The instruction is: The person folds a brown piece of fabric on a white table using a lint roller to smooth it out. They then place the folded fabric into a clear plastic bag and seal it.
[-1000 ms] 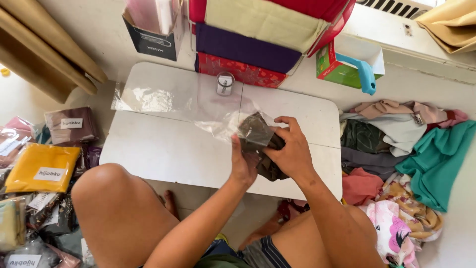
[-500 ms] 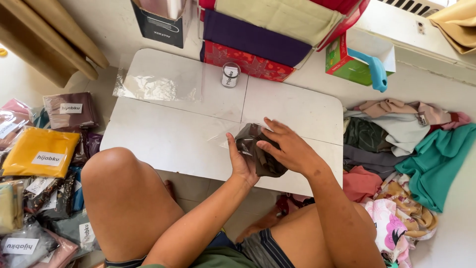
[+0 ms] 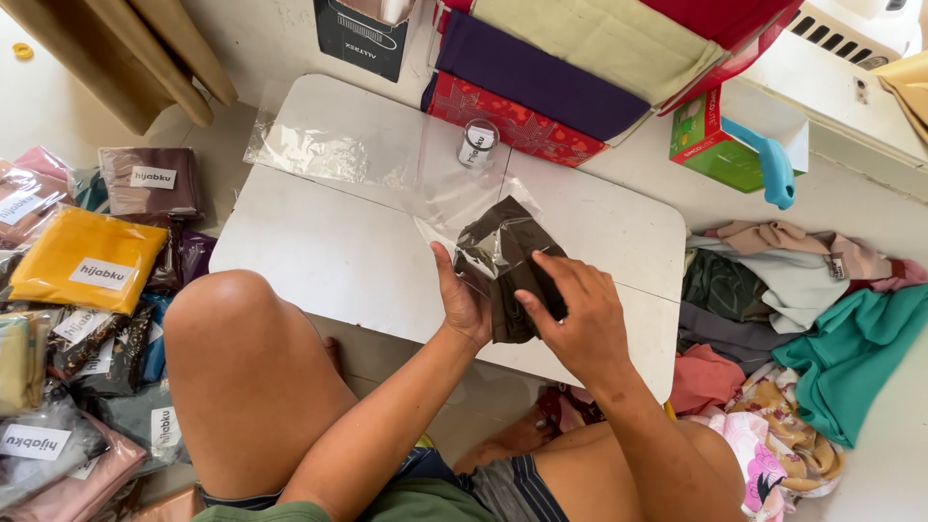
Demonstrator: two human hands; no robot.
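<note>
nearest the camera, a bare knee (image 3: 242,358) raised on the left, forearms running up from the bottom edge toward the low white table (image 3: 319,251). just above its near edge, left hand (image 3: 462,302) upright, palm turned right, closed against the left side of a dark folded cloth (image 3: 507,280), thumb up along the bag's edge. right hand (image 3: 572,314) just beside it, coming in from the lower right, fingers curled over the cloth's lower right part and pinching it through the clear plastic bag (image 3: 483,227) wrapped about it. both hands gripping the same bundle, touching it from opposite sides, neither one clearly nearer. cloth held slightly off the tabletop, long axis running from lower right up toward upper left, the bag's loose mouth trailing up and away from the hands toward the far side of the table. beyond that, a spare clear sheet (image 3: 319,150) lying flat at the far left corner and a small roll of tape (image 3: 477,145) standing near the far edge. left of the table, bagged cloths in a pile (image 3: 87,271); right of it, loose fabrics (image 3: 812,309) heaped on the floor. farthest off, stacked folded textiles (image 3: 541,77) and a green box (image 3: 710,130).
</note>
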